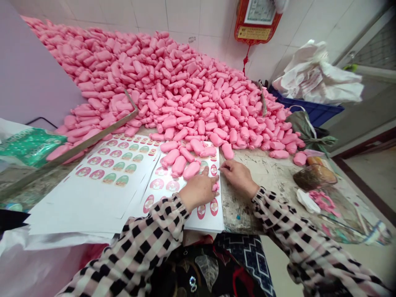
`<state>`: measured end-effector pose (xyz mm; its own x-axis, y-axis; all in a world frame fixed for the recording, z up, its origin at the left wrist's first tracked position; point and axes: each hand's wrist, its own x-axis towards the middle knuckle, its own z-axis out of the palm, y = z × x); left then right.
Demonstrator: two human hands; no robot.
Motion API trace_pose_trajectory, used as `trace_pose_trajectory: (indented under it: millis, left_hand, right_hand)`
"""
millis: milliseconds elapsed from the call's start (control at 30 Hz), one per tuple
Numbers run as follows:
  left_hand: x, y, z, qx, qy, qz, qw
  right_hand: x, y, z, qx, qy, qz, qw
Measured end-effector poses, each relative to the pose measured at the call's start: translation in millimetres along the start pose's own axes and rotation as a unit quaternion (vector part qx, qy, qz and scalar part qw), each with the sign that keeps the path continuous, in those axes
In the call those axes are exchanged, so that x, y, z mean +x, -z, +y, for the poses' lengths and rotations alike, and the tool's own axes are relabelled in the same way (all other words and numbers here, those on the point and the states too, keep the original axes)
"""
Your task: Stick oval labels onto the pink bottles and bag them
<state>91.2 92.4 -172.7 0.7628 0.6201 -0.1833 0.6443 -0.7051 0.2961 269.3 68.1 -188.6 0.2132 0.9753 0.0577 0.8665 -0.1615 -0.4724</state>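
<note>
holding a pink bottle [215,187] in the left hand [198,190], with fingers curled over it, hiding nearly all but a small end just below the thumb. reaching forward with the left index finger over the printed sheet [208,224], close to a partly covered green label. pinching a thin dark sliver [219,168], too small to identify, between thumb and index of the right hand [239,175], at the right edge of the sheet, beside a pink oval label [213,170]. near the left hand, well within reach of its fingers, but apart from the right.

strewn just beyond the left fingertips, on the upper part of the sheet: about 7 loose bottles [179,166]. just past the right fingertips, 1 stray bottle [227,151]. left of the sheet, more label sheets [83,202] in pink and green, then a long angled bar [93,142] and a green packet [34,144]. to the right, on the stained tabletop [244,206], a dark cup [314,176] and a pink ruffled ring [324,202].

piled farther out, against the tiled wall [213,20], in a great pink heap [185,90] of bottles. at its right, a blue crate [318,113] under a white sack [318,78]; above, a red hanging calendar [258,35].
</note>
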Motion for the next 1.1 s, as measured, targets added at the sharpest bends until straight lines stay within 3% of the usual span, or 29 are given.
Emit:
trace_pose_trajectory:
  millis: [100, 233, 533, 833, 1100]
  left_hand:
    - [0, 0.4, 0, -0.003, 0.003, -0.003, 1.0]
    - [0, 0.4, 0, -0.006, 0.003, -0.007, 1.0]
    - [0, 0.6, 0, -0.002, 0.006, -0.015, 1.0]
    - [-2, 6.0, 4, -0.006, 0.008, -0.017, 1.0]
    - [1, 7.0, 1, -0.019, 0.015, -0.041, 0.999]
  right_hand:
    - [4, 0, 5, 0.044, -0.008, -0.025, 0.999]
    - [3, -8, 9, 0.065, -0.024, -0.013, 0.998]
    - [-5, -27, -1, 0.082, -0.088, 0.061, 0.991]
    - [3, -23, -6, 0.062, -0.1, 0.06, 0.991]
    - [0, -10, -4, 0.035, -0.066, 0.026, 0.997]
